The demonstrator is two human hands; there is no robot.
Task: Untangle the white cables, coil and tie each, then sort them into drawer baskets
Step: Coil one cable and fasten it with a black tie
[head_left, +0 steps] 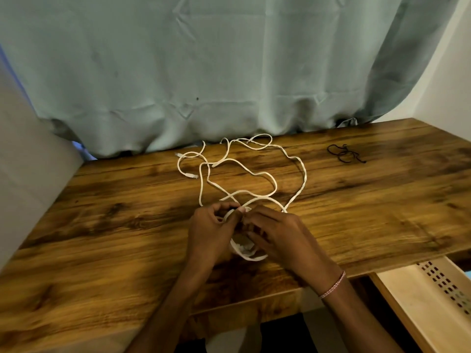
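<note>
White cables (254, 171) lie in loose tangled loops across the middle of the wooden table (102, 225), with plug ends near the far left of the tangle. My left hand (211, 233) and my right hand (283, 233) meet at the near end of the tangle. Both pinch a small coil of white cable (248, 252) that hangs between and under them. A strand runs up over my left thumb into the loose loops behind.
Thin black ties (345, 152) lie at the far right of the table. An open drawer with a perforated pale basket (433, 289) sticks out below the table's right edge. A grey-green curtain (204, 72) hangs behind the table.
</note>
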